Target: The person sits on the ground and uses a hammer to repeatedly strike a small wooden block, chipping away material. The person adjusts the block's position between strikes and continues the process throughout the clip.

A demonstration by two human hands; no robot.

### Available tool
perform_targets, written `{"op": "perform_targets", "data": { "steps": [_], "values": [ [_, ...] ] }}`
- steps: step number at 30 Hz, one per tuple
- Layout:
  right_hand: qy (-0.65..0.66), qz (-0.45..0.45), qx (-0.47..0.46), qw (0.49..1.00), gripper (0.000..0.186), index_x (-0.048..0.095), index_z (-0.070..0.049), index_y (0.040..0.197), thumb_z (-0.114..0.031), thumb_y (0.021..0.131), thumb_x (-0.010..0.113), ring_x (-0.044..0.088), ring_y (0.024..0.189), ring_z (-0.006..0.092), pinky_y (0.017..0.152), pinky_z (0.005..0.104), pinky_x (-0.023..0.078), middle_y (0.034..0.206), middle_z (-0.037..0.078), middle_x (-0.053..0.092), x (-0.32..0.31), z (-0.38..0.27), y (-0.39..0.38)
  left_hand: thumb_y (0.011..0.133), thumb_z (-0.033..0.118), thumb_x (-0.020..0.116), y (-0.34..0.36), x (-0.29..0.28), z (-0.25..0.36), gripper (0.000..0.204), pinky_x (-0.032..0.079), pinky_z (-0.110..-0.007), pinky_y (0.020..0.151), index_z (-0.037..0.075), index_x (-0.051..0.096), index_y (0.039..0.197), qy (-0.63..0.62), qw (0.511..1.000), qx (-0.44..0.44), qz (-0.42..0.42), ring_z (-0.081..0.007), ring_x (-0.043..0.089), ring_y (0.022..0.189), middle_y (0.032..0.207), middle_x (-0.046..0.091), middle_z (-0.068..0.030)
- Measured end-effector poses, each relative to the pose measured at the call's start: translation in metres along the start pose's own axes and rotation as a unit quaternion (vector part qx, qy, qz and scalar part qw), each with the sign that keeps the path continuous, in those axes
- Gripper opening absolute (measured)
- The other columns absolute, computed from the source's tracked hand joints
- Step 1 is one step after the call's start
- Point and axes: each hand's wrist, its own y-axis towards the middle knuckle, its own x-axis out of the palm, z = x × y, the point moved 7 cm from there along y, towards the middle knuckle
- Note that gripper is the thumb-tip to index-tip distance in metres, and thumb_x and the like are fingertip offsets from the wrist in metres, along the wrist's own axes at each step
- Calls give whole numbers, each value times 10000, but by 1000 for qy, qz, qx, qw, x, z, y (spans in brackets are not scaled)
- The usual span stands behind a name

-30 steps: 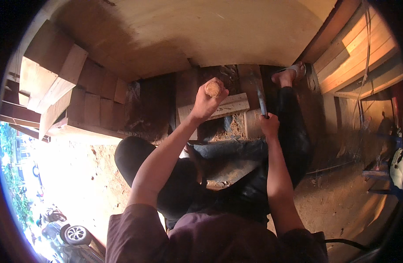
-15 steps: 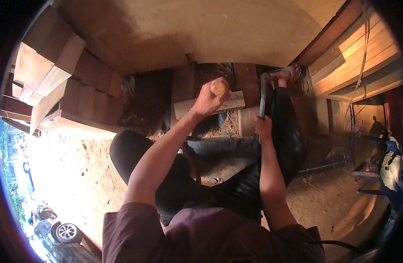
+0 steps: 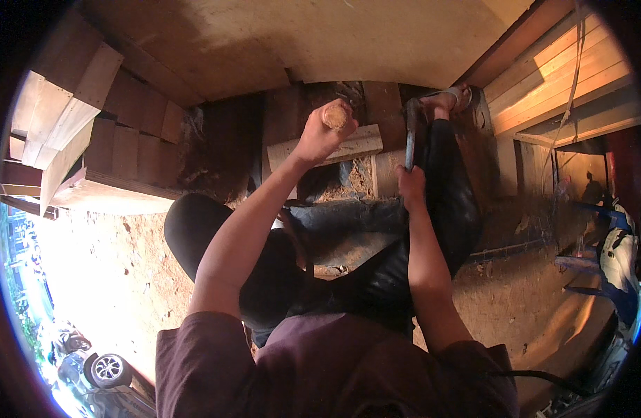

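Observation:
My left hand [image 3: 317, 136] is closed round a piece of wood [image 3: 335, 117]; its pale, rounded cut end faces up and the rest is hidden beneath the fingers. Right under that hand lies a pale wooden block [image 3: 363, 142], set crosswise; whether the held wood touches it I cannot tell. My right hand [image 3: 411, 187] grips the near end of a long, narrow, dark tool [image 3: 411, 132], which points away from me beside my right leg. Its far end looks wider, but its exact kind is unclear.
A large plywood panel [image 3: 376, 42] stands across the far side. Stacked boards [image 3: 76, 111] are at the left, a slatted wooden frame [image 3: 557, 90] at the right. Wood scraps [image 3: 359, 177] lie beyond my legs. A blue chair [image 3: 616, 265] is at right, a vehicle wheel [image 3: 108, 369] lower left.
The view has shifted slightly, so everything sits a little higher and further left. Both hands keep their grips; the dark tool's far end appears tilted a little differently.

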Motion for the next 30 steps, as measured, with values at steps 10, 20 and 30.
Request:
{"op": "perform_targets", "data": {
  "steps": [10, 20, 30],
  "values": [
    [137, -18, -79, 987, 320, 601, -76, 876, -343, 1001, 727, 511, 496, 112, 452, 352, 396, 630, 2, 511, -7, -26, -2, 942, 113, 758, 2, -10, -2, 161, 483, -289, 711, 63, 605, 941, -4, 1000, -23, 19, -79, 535, 788, 829, 591, 22],
    [115, -59, 22, 991, 224, 605, -78, 902, -260, 994, 699, 497, 505, 101, 452, 330, 394, 652, -12, 519, -11, -29, -23, 912, 111, 753, -1, -6, -6, 164, 481, -304, 772, 52, 601, 931, -30, 999, -37, 8, -105, 521, 814, 835, 588, -8],
    [98, -43, 23, 994, 186, 624, -76, 930, -234, 1005, 688, 485, 529, 86, 464, 309, 374, 664, -34, 515, -19, -35, -26, 909, 128, 757, -2, -11, -6, 176, 488, -309, 781, 42, 608, 943, -24, 999, -32, 23, -110, 537, 820, 848, 605, -11]
  ]
}}
